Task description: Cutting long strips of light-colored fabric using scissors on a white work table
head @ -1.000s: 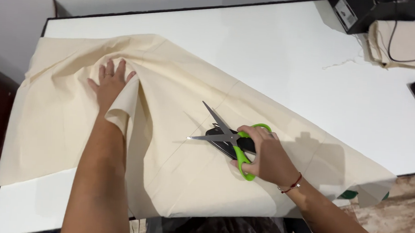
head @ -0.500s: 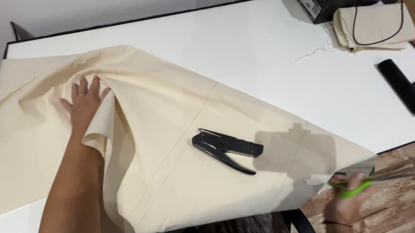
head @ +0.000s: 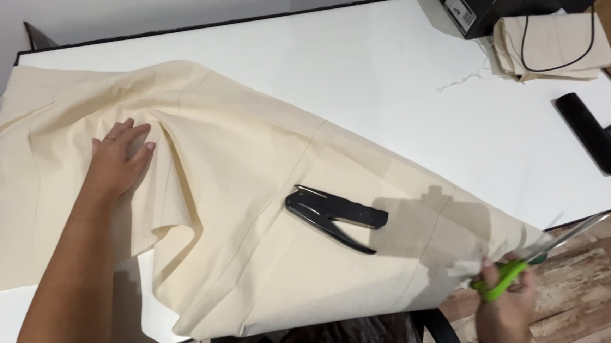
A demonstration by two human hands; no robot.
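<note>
Head view: our left hand [head: 116, 163] lies flat, fingers spread, on the uncut cream cloth [head: 246, 210]; right hand [head: 506, 307] grasps green scissors [head: 526, 263] at the desk's [head: 368, 76] near-right edge.

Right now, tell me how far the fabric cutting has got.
Barely begun. The cream cloth is spread on the white table, pinned flat by the left hand. The right hand works green-handled scissors at its right corner; everything else is uncut.

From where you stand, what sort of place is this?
Probably a home sewing or craft workspace: cream fabric is spread over a white table, green-handled scissors are in the right hand, and folded cloth lies at the far corner.
</note>
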